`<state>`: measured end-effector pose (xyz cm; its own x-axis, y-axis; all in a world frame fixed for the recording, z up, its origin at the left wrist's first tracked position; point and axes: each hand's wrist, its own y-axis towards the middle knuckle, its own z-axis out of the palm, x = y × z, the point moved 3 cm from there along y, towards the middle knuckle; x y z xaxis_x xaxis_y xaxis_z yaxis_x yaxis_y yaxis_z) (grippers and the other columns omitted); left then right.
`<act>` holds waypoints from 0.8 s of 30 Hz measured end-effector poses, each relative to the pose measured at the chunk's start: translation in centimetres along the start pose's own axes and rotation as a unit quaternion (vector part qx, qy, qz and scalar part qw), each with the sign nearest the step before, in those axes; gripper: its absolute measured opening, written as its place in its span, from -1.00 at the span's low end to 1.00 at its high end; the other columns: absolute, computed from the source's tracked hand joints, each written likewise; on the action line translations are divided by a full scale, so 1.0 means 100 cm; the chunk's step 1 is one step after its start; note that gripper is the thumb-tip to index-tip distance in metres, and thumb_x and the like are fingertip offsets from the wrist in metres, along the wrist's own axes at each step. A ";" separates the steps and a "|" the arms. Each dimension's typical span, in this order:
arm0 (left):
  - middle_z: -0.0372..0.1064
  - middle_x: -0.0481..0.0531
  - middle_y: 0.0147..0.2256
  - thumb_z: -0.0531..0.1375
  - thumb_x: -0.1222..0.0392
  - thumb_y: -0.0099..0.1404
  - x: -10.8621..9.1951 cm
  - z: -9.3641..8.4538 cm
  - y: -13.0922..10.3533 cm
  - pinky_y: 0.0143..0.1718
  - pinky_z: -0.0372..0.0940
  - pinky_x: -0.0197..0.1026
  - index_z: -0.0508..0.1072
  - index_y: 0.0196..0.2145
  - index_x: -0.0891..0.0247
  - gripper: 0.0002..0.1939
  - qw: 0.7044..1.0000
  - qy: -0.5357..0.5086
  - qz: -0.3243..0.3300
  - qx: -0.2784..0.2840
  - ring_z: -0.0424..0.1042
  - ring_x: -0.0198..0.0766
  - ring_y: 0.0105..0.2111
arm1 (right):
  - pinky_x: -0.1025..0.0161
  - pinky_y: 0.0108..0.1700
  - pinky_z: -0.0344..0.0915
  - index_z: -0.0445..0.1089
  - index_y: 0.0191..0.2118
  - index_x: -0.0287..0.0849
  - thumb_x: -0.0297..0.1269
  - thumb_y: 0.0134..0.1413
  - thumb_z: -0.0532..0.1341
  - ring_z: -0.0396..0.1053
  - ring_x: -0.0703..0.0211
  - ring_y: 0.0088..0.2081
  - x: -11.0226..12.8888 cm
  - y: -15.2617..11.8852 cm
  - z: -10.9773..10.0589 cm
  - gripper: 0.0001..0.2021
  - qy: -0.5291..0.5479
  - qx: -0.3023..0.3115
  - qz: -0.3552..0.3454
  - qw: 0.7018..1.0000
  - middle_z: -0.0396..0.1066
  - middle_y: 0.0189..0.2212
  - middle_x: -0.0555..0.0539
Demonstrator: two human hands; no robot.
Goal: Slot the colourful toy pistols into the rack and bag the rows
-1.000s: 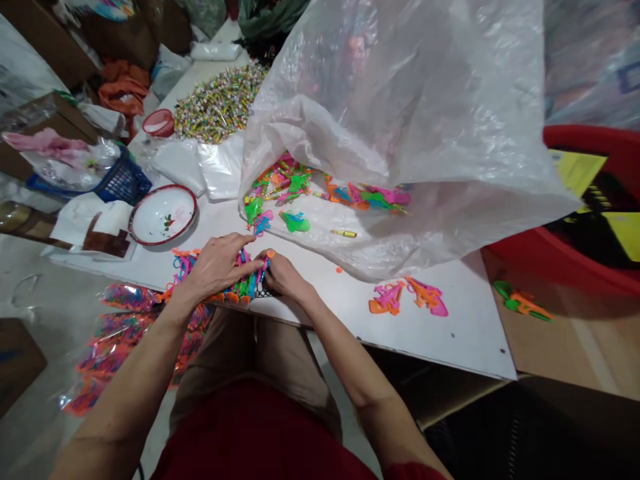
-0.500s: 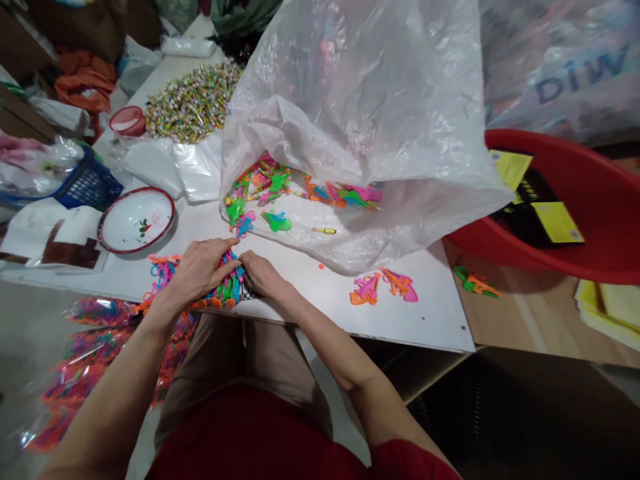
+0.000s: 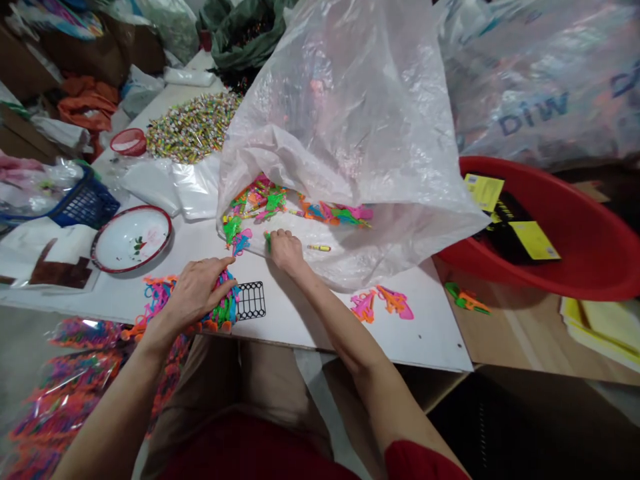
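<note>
My left hand (image 3: 196,288) lies over a packed row of colourful plastic toys (image 3: 227,308), with its thumb and fingers apart and touching the row. The toys stand in a black plastic grid (image 3: 251,301), whose bare right end shows beside them. My right hand (image 3: 287,252) is at the mouth of a large clear plastic bag (image 3: 350,260), its fingers closed on a small green plastic toy, mostly hidden. Just left of it lies a pink and blue toy (image 3: 242,241). A yellow crayon-like stick (image 3: 319,248) lies to its right.
More toys (image 3: 330,212) lie inside the bag. Loose orange and pink toys (image 3: 395,301) sit near the table's front edge. An enamel plate (image 3: 131,239) and a blue basket (image 3: 90,200) stand left, a red tub (image 3: 575,227) right. Short sticks (image 3: 193,127) are heaped behind.
My right hand has moved from the row up and right to the bag's mouth and closed on the green toy. The grid's right end is now uncovered. My left hand stays on the row.
</note>
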<state>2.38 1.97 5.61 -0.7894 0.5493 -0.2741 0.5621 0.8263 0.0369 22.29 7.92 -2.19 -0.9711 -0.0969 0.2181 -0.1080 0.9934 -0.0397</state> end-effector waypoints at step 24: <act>0.42 0.10 -0.16 -0.14 0.19 0.40 -0.159 0.086 0.147 -0.11 0.31 -0.09 0.47 -0.23 0.36 -0.60 0.994 -0.083 0.057 -0.032 0.43 -0.17 -0.05 | 0.16 -0.18 0.37 0.38 -0.21 -0.19 -0.04 0.00 0.22 0.44 0.08 -0.25 -0.139 -0.179 -0.056 -0.67 0.481 -0.306 0.192 0.799 0.47 -0.26 -0.13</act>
<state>25.34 4.32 2.21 -0.6667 0.6160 -0.4195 0.6245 0.7690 0.1367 38.86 -8.15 0.93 -0.2636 0.0222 0.9644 0.5688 0.8110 0.1368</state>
